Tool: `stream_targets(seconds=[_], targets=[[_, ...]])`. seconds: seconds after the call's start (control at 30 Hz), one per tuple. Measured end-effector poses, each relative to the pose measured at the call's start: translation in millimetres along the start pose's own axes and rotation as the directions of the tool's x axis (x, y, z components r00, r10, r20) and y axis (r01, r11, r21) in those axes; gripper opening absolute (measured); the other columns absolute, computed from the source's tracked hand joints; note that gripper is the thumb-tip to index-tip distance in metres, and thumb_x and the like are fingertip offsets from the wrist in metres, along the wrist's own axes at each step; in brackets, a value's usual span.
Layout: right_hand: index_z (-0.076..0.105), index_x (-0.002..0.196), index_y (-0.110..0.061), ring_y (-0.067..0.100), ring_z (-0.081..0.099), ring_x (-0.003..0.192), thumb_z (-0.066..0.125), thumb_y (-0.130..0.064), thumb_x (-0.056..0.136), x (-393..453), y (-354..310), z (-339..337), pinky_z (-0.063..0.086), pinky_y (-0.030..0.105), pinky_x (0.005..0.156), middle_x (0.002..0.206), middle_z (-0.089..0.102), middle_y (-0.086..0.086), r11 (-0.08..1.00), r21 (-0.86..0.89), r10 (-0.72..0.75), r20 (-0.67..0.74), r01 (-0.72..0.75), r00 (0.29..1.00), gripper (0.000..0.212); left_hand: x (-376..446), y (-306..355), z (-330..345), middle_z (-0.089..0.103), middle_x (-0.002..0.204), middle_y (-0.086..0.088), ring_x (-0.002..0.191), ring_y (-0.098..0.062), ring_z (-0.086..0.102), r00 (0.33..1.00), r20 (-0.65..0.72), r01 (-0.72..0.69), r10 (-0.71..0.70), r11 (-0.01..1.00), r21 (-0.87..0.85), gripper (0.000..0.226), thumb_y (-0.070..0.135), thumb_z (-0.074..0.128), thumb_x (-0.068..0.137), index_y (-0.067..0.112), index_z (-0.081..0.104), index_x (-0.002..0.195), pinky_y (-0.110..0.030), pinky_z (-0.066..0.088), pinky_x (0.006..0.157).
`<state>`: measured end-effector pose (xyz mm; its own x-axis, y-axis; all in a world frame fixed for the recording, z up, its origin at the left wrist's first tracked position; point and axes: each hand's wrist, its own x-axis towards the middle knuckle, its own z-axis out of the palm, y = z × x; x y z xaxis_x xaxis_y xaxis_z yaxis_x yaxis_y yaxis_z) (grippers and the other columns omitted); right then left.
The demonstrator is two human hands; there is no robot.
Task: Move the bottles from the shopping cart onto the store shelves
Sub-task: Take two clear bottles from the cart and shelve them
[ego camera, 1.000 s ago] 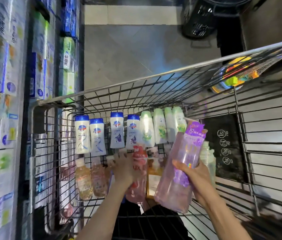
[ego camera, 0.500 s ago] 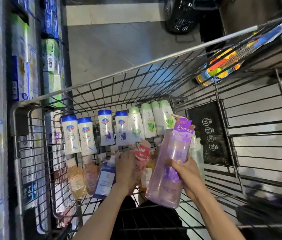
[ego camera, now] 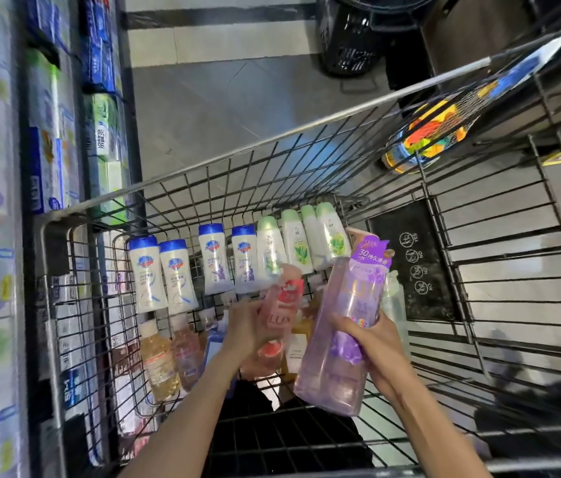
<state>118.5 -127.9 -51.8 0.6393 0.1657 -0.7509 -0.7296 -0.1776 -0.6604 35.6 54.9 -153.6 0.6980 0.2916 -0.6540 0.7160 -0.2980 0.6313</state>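
The store shelves (ego camera: 13,201) fill the left edge, stacked with blue, white and green boxes, blurred; just beside them stands the wire shopping cart (ego camera: 272,160), its grey rim running up toward the right; a black basket (ego camera: 351,39) sits on the floor beyond the cart, well apart; a bright multicoloured pack (ego camera: 427,132) shows through the cart's right wall. Down inside, along the far wall, a row of blue-capped white bottles (ego camera: 182,274) leans beside a row of green-capped white bottles (ego camera: 299,239); nearer, amber and pinkish bottles (ego camera: 162,360) lie at the cart's left side. Now the action; the right hand (ego camera: 372,346) grasps the big purple bottle (ego camera: 344,326), fingers curled round its middle, the bottle tilted with its purple tag uppermost, held above the cart floor and within the cart walls; the left hand (ego camera: 243,329) grips the pink bottle (ego camera: 281,312) from the left side, thumb and fingers wrapped on it, just beside the purple one; the pink bottle is blurred, its red tag near the top; both bottles are up off the pile, neither on a shelf.
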Motion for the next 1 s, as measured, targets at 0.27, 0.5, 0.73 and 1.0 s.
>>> stream_targets(seconds=[0.27, 0.5, 0.73, 1.0], targets=[[0.063, 0.11, -0.008, 0.027, 0.072, 0.086, 0.091, -0.02, 0.045, -14, -6, 10, 0.057, 0.032, 0.066, 0.099, 0.074, 0.011, 1.0, 0.028, -0.008, 0.028, 0.007, 1.0, 0.073, 2, 0, -52, 0.074, 0.083, -0.005, 0.073, -0.021, 0.072, 0.988, 0.094, 0.154, -0.122, 0.822, -0.548, 0.028, 0.023, 0.076, 0.074, 0.01, 0.067, 0.097, -0.031, 0.057, 0.063], [0.059, 0.115, -0.006, 0.026, 0.072, 0.084, 0.088, -0.011, 0.052, -24, -3, 28, 0.057, 0.03, 0.063, 0.099, 0.073, 0.013, 0.999, 0.038, -0.025, 0.053, 0.023, 0.998, 0.07, -21, -18, -64, 0.072, 0.079, -0.008, 0.068, -0.019, 0.071, 0.955, 0.242, 0.292, -0.169, 0.422, -0.859, 0.031, 0.023, 0.067, 0.074, 0.004, 0.061, 0.098, -0.028, 0.056, 0.053], [0.068, 0.106, -0.011, 0.028, 0.071, 0.09, 0.092, -0.021, 0.043, -29, 1, 48, 0.056, 0.04, 0.082, 0.098, 0.074, 0.01, 0.999, -0.053, 0.014, 0.101, -0.009, 0.995, 0.068, -55, -27, -78, 0.059, 0.071, -0.004, 0.06, -0.017, 0.056, 0.959, 0.106, 0.239, -0.265, 0.543, -0.805, 0.034, 0.044, 0.057, 0.078, 0.012, 0.057, 0.09, -0.026, 0.051, 0.051], [0.067, 0.112, -0.009, 0.023, 0.072, 0.089, 0.085, -0.03, 0.051, -34, -8, 73, 0.057, 0.031, 0.077, 0.099, 0.074, 0.008, 0.978, -0.203, 0.105, 0.318, -0.04, 0.942, 0.067, -101, -13, -102, 0.058, 0.073, -0.009, 0.063, -0.027, 0.058, 0.983, 0.041, 0.098, -0.181, 0.322, -0.942, 0.051, 0.022, 0.076, 0.066, 0.008, 0.051, 0.108, -0.042, 0.058, 0.062]])
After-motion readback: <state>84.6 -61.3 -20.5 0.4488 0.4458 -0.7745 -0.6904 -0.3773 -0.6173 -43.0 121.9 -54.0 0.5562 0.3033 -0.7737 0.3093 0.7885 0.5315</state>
